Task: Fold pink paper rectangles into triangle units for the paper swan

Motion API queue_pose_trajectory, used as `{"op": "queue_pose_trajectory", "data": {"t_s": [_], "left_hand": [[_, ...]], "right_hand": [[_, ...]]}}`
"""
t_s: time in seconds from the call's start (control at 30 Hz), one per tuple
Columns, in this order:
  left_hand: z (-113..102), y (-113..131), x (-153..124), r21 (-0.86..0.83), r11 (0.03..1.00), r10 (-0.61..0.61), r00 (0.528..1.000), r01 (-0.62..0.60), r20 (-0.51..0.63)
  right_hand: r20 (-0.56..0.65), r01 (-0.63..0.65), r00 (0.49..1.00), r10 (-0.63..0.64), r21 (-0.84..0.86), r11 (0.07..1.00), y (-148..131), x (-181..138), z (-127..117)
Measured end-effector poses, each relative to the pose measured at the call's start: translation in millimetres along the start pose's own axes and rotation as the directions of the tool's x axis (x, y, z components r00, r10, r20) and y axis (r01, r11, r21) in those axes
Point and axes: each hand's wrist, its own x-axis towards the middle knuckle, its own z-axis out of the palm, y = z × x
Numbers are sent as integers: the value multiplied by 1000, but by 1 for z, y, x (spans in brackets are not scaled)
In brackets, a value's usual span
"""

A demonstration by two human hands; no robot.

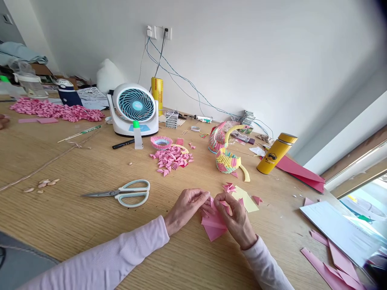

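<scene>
My left hand and my right hand meet over a small stack of pink paper lying on the wooden table. Both hands pinch a small pink paper piece between their fingertips, just above the stack. A yellow paper sheet lies right behind my right hand, with folded pink triangles beside it. White-handled scissors lie to the left of my left hand.
A pile of folded pink pieces and a white fan stand further back. Paper swan models, a yellow bottle, pink strips and white papers lie right. Another person's hand shows far left.
</scene>
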Motion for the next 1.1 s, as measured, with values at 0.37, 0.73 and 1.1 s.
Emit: {"op": "queue_pose_trajectory", "data": {"t_s": [0.37,0.73,1.1], "left_hand": [[-2,-13,2,152,981,124,992,-122,-1],[-1,-13,1,108,991,80,997,-78,-8],[-1,-7,2,26,991,135,981,-133,-136]], "right_hand": [[-7,24,1000,-24,-40,999,2,0,7],[-10,51,999,-51,-9,999,2,-1,7],[-138,84,987,-77,45,996,7,0,6]]}}
